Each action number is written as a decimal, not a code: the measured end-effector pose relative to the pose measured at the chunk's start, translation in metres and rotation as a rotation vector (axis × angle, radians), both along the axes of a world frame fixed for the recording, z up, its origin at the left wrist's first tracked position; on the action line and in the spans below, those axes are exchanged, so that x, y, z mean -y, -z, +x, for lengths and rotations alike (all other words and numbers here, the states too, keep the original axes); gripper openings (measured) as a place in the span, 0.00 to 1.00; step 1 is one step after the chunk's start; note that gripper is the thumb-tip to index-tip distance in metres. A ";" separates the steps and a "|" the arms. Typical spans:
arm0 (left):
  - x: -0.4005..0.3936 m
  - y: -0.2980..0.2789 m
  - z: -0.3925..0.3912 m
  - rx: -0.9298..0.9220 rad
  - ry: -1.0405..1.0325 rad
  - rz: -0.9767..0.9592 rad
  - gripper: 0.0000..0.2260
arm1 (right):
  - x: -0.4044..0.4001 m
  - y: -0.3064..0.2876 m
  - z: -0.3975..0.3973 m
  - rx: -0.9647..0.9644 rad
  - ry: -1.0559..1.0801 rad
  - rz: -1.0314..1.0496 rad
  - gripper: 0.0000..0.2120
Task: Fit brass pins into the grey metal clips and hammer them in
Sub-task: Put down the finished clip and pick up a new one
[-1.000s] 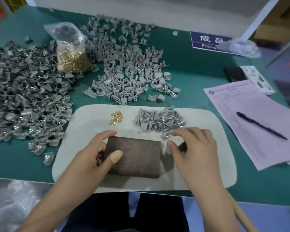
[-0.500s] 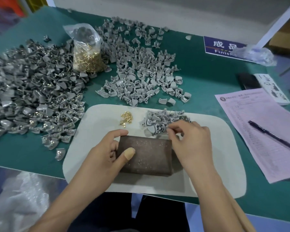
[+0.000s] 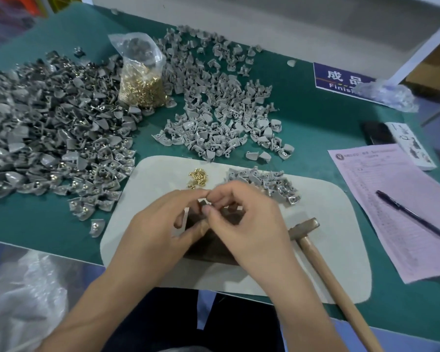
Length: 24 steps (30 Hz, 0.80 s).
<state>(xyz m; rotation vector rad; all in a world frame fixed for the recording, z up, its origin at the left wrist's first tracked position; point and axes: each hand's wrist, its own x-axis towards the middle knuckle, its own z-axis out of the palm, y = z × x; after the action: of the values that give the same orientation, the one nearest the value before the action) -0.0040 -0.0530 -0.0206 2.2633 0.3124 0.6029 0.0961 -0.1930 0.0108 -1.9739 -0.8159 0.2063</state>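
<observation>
My left hand (image 3: 158,229) and my right hand (image 3: 249,224) meet fingertip to fingertip above a dark metal block (image 3: 214,250). Together they pinch one small grey clip (image 3: 202,201), which the fingers mostly hide. I cannot see a pin in the fingers. A few loose brass pins (image 3: 197,177) lie on the white mat (image 3: 328,219) just beyond the hands, and a small heap of grey clips (image 3: 264,184) lies to their right. A hammer (image 3: 304,228) with a wooden handle rests on the mat to the right of my right hand.
A big heap of clips with pins in them (image 3: 48,128) fills the left of the green table. Behind it stands a bag of brass pins (image 3: 142,82), and more bare clips (image 3: 221,105) lie at centre. A pink form with a pen (image 3: 412,217) lies at the right.
My left hand let go of the block and rose to meet my right hand. The right hand came back from the small heap with a clip. The hammer has come into sight.
</observation>
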 end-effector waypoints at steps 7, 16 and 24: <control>-0.017 0.015 -0.006 0.055 -0.152 -0.188 0.12 | -0.026 0.006 0.007 0.070 0.013 -0.163 0.03; -0.031 0.021 -0.016 0.054 -0.198 -0.537 0.09 | -0.081 0.011 0.027 0.153 0.195 -0.763 0.11; 0.002 0.000 -0.029 0.171 -0.107 -0.554 0.08 | -0.090 0.014 0.032 0.233 0.153 -0.871 0.09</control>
<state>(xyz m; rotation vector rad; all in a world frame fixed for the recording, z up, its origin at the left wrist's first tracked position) -0.0333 -0.0545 -0.0205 1.6625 0.4540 0.6653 0.1278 -0.1031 -0.0031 -2.9110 -0.7838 0.2731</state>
